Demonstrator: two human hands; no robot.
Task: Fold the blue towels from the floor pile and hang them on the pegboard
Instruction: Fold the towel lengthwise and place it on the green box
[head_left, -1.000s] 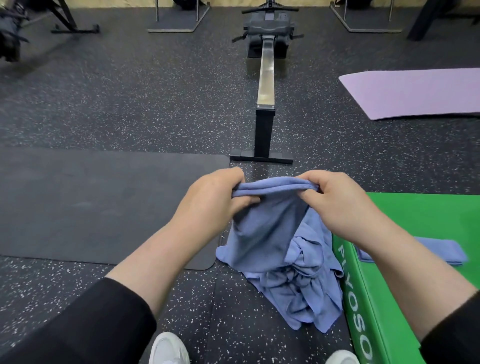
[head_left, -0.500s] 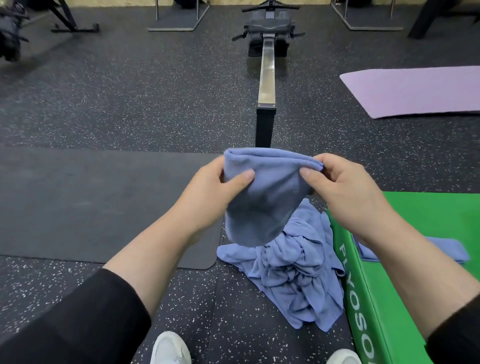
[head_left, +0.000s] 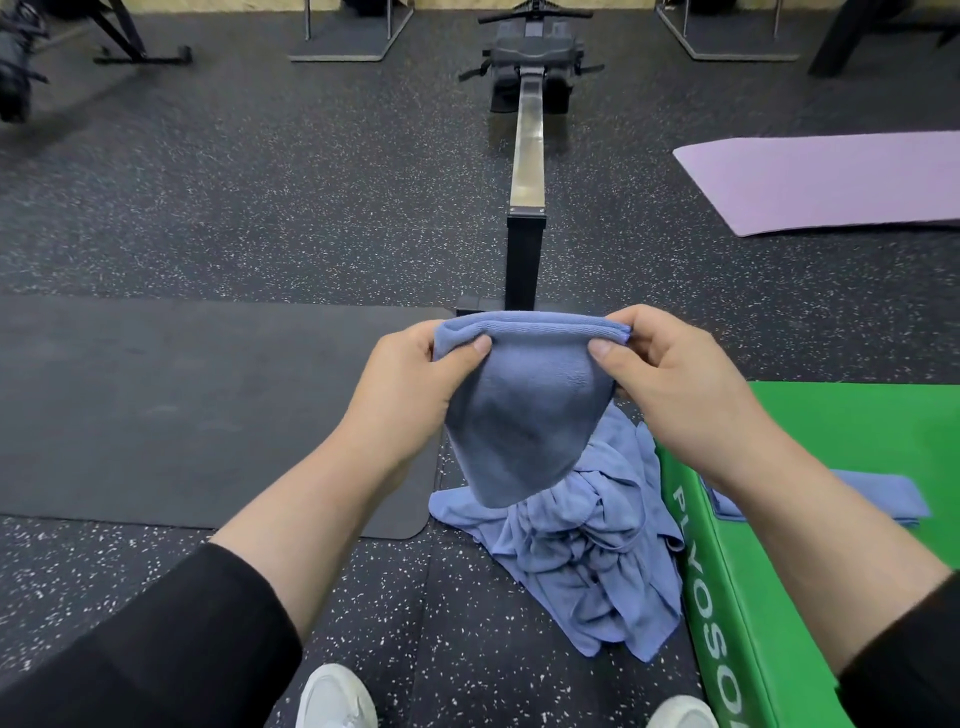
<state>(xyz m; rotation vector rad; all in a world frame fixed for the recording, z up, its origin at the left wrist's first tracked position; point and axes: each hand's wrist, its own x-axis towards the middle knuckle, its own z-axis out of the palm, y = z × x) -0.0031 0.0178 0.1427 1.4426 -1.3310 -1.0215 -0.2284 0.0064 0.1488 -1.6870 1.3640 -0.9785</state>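
A blue towel (head_left: 524, 410) hangs folded in the air in front of me, above the floor. My left hand (head_left: 410, 384) pinches its top left corner and my right hand (head_left: 670, 374) pinches its top right corner, thumbs on the near face. Below it a crumpled pile of blue towels (head_left: 587, 561) lies on the speckled floor beside a green plyo box (head_left: 831, 431). A folded blue towel (head_left: 878, 499) lies flat on the box top, partly hidden by my right forearm. No pegboard is in view.
A rowing machine (head_left: 527, 156) runs away from me straight ahead. A dark mat (head_left: 182, 405) lies on the left, a purple mat (head_left: 831, 182) far right. Metal frames stand along the back edge. My white shoes (head_left: 337, 699) show at the bottom.
The towel came up off the pile and now hangs folded between both hands. My hands moved slightly apart, drawing its top edge straight.
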